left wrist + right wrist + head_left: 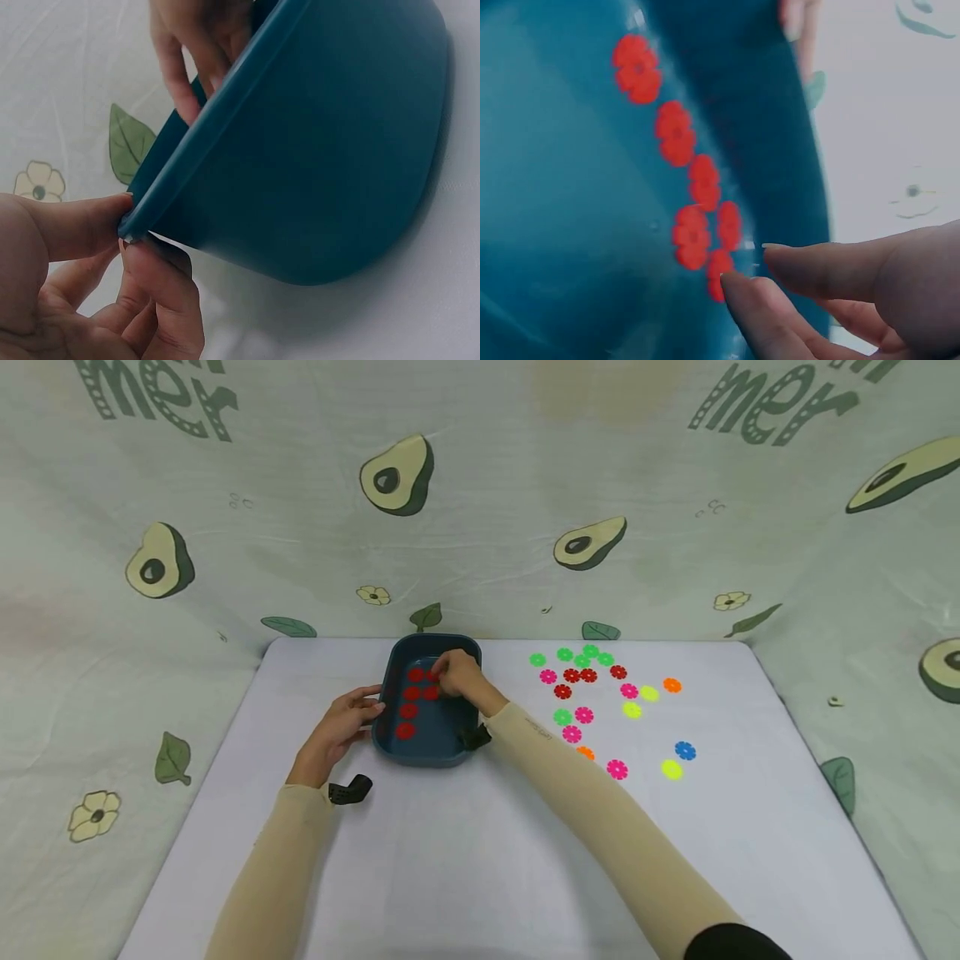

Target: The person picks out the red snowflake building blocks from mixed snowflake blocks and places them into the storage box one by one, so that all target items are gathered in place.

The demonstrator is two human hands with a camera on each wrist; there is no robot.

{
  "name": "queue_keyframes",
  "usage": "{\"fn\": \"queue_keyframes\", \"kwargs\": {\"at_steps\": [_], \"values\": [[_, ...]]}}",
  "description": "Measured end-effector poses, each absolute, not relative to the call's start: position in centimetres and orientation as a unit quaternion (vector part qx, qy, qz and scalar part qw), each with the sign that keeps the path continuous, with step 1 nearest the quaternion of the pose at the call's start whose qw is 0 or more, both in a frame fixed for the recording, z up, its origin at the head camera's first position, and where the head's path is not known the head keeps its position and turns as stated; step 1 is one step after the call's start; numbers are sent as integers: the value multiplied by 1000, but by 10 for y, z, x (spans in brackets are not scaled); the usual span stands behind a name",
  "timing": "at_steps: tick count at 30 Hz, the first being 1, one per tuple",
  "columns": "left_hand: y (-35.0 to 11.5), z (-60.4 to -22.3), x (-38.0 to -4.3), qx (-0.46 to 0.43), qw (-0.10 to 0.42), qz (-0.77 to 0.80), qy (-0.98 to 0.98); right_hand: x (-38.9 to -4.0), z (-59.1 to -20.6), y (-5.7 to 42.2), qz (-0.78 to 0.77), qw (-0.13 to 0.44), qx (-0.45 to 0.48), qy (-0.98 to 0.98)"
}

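Observation:
A dark blue tub [442,747] with raised walls stands on the table. My left hand [341,727] pinches the tub's left rim between thumb and fingers, plain in the left wrist view. My right hand [459,675] reaches inside, near the far end. In the right wrist view its thumb and index finger stand apart, and the index fingertip is at a red flower-shaped disc [718,281], touching or just over it. Several more red discs [407,711] lie on the tub's floor along its left side, roughly in two columns.
Loose flower-shaped discs lie on the white table right of the tub: green [591,651], dark red [588,675], pink [617,769], yellow [672,769], orange [672,685] and blue [686,750]. An avocado-print cloth [487,527] hangs behind the table.

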State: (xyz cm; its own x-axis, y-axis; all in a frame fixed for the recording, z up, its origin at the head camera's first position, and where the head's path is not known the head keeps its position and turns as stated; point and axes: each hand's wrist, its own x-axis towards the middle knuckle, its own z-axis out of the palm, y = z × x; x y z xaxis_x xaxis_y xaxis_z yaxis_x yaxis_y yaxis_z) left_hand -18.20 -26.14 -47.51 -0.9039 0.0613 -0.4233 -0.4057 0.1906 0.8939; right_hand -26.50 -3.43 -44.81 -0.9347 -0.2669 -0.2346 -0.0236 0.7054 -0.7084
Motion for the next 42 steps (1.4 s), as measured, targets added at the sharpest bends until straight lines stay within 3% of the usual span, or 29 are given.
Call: {"fn": "queue_keyframes", "kwargs": {"at_steps": [10, 23, 29, 42], "values": [[-264, -474, -181, -115, 185, 625, 750, -252, -426, 22, -470, 129, -136, 862], [-270, -474, -180, -118, 190, 620, 752, -250, -444, 133, -507, 85, -49, 856], [-269, -473, -179, -116, 189, 621, 752, -257, -461, 181, -489, 38, -10, 872], [-261, -476, -185, -114, 199, 625, 746, -268, -488, 241, -439, -4, 73, 896]]}}
